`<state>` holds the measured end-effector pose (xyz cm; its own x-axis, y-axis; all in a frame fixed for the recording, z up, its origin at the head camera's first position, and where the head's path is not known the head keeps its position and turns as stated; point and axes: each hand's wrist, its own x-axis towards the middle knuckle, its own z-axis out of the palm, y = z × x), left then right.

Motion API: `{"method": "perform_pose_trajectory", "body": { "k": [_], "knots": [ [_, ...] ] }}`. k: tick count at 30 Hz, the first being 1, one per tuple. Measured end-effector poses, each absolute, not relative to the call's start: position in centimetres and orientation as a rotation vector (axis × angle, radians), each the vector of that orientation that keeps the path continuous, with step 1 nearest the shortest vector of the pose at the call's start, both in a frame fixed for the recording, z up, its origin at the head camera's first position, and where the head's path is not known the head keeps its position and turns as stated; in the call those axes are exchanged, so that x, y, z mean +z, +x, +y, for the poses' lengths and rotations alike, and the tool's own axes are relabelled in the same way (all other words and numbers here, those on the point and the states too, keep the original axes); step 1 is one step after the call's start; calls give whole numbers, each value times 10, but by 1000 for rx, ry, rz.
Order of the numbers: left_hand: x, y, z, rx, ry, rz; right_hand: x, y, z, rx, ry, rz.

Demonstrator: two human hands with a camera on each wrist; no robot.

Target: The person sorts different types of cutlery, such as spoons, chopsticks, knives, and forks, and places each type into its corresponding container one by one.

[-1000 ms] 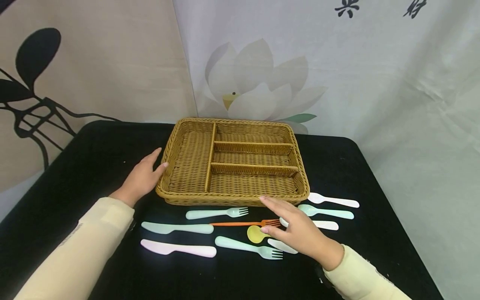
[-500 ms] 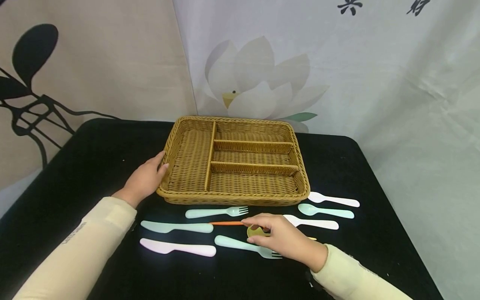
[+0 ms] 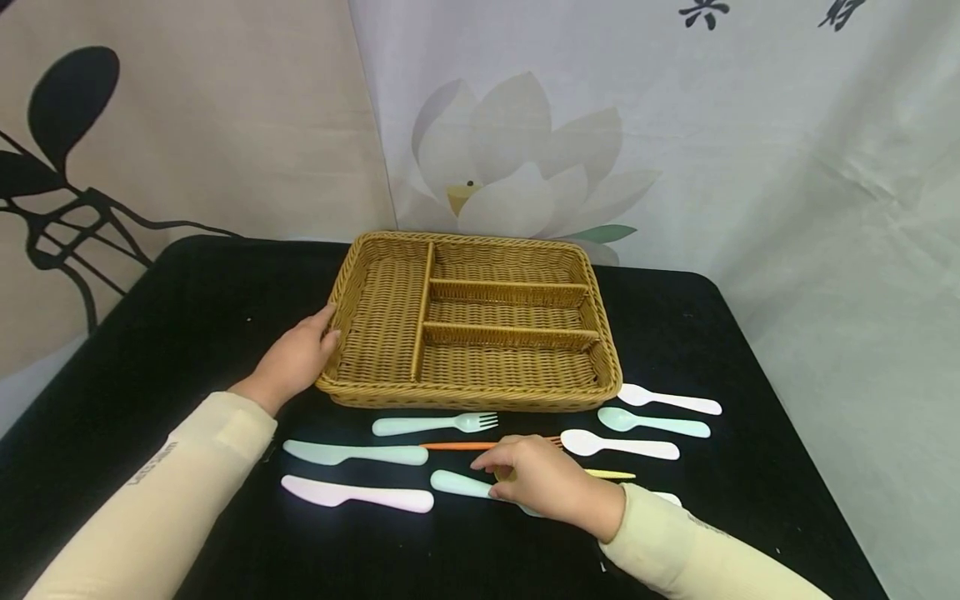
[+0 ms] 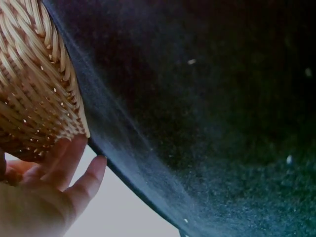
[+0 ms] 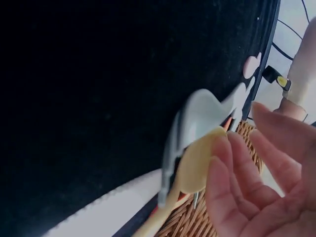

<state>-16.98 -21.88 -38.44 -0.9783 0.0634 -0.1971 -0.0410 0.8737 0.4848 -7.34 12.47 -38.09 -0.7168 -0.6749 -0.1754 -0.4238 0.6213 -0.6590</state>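
In the head view my left hand [image 3: 294, 358] grips the left side of a brown wicker basket [image 3: 480, 398], thumb at the rim and fingers along the outer wall. My right hand [image 3: 543, 479] is low over the cutlery, fingers bent and thumb apart from them. In the right wrist view its fingertips are right at the bowl of a yellow spoon [image 5: 195, 165], beside a mint fork [image 5: 200, 116]. The hand covers the spoon's bowl and the fork's tines in the head view. An orange fork [image 3: 453, 446] lies just behind, its middle partly covered.
A mint knife [image 3: 356, 454] and a pink knife [image 3: 358, 495] lie at the left, with another mint fork [image 3: 435, 424] along the basket's front. White spoons [image 3: 622, 444] and a mint spoon [image 3: 654, 422] lie at the right. A white knife [image 5: 113, 207] is partly hidden by my right arm.
My left hand has come onto the basket's side from just beside it. My right hand has moved left and lower, over the yellow spoon and mint fork, its fingers bending.
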Motion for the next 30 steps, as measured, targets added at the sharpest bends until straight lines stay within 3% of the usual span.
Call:
{"method": "perform_pose_trajectory", "body": {
  "k": [30],
  "knots": [
    [-384, -168, -218, 707, 70, 2888, -386, -65, 113, -449, -1077, 2604]
  ]
}}
